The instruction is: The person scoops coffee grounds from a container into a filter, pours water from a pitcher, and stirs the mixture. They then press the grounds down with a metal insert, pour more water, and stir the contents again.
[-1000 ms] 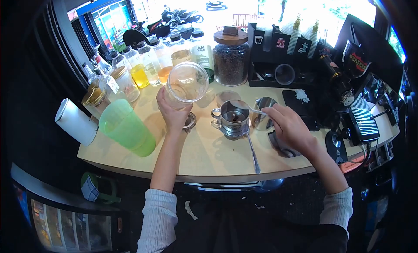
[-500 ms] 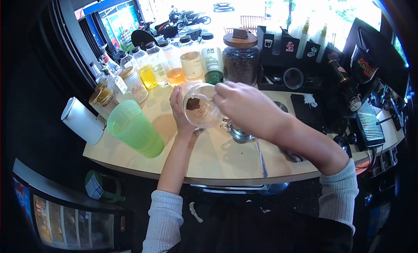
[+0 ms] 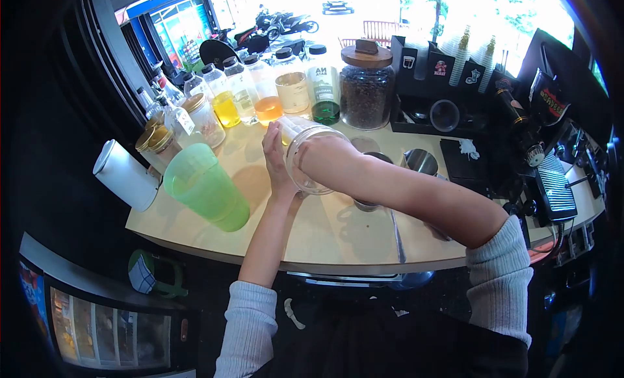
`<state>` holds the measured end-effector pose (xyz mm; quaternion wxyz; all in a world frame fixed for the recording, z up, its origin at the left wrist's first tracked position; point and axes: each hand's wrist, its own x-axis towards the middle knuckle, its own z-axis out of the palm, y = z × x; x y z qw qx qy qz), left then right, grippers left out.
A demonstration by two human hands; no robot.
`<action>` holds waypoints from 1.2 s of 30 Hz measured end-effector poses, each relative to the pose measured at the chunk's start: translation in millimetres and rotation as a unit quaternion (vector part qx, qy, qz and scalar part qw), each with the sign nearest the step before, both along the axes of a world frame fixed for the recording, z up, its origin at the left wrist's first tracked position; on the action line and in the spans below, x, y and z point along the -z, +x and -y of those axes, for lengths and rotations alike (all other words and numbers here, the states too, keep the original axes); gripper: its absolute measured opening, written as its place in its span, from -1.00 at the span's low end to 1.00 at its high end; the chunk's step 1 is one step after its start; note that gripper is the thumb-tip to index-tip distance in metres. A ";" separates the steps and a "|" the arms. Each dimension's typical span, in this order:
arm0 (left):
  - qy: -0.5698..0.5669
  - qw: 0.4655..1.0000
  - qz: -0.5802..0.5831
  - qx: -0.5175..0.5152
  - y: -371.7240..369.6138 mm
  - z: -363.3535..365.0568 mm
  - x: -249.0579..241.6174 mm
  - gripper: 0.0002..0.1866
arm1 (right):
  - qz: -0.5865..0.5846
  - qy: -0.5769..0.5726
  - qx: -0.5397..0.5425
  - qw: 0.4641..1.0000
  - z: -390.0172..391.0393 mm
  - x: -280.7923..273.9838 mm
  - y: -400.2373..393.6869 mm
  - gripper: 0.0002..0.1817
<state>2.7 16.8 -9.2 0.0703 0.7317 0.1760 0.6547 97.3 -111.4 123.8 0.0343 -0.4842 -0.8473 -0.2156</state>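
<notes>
A clear jar [image 3: 300,127] is tilted with its mouth towards me, above the middle of the counter. My left hand [image 3: 277,165] is wrapped round its left side, fingers up along the wall. Through the mouth reaches my right hand [image 3: 324,158], in past the knuckles; its fingers are hidden, and so is anything they hold. The hand also covers the jar's contents. Under my right forearm stands a metal cup [image 3: 367,206], partly covered. A steel pitcher [image 3: 421,162] is behind the forearm, and a long-handled utensil [image 3: 398,240] lies near the counter's front edge.
A translucent green pitcher [image 3: 207,191] stands left of my arms, beside a white canister [image 3: 127,175]. Several syrup bottles [image 3: 268,108] and a wooden-lidded jar of coffee beans [image 3: 367,95] line the back. Right are a cup organiser [image 3: 426,121] and a metal drip tray [image 3: 556,186].
My right hand has gone from the jar's rim down into its mouth. The brown powder seen inside is now covered. The view has shifted slightly.
</notes>
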 end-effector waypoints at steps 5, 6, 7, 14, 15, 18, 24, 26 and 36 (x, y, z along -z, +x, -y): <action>0.038 0.998 -0.045 -0.035 -2.3 7.8 -6.1 -0.08 | -0.012 -0.045 -0.029 0.998 -5.8 -8.1 8.8 -0.73; 0.040 0.998 -0.045 -0.033 -2.6 9.9 -7.8 -0.08 | -0.027 -0.088 -0.019 0.996 -4.0 -12.8 8.5 -0.74; 0.034 0.997 -0.049 -0.038 -3.4 11.9 -9.5 -0.07 | -0.043 -0.131 -0.009 0.990 -2.6 -16.8 8.4 -0.76; 0.005 0.999 -0.020 -0.048 -3.9 5.3 -5.6 0.07 | -0.264 -0.135 -0.086 0.951 4.1 -34.6 40.7 -0.75; 0.005 0.999 -0.019 -0.047 -4.3 5.9 -6.2 0.07 | -0.293 -0.167 -0.056 0.940 6.1 -40.6 46.0 -0.74; -0.002 0.998 -0.021 -0.061 -5.9 5.9 -7.2 0.09 | -0.362 -0.236 0.001 0.902 15.2 -59.2 62.8 -0.74; -0.051 0.996 -0.029 -0.071 -7.4 2.9 -3.7 0.10 | -0.567 -0.312 0.008 0.763 20.8 -44.8 99.2 -0.77; -0.045 0.995 -0.045 -0.076 -7.4 2.9 -3.7 0.10 | -0.647 -0.324 0.039 0.690 26.5 -37.5 103.7 -0.75; -0.088 0.994 -0.035 -0.046 -4.5 1.2 1.5 0.09 | -0.715 -0.285 0.038 0.637 53.9 -24.2 131.4 -0.75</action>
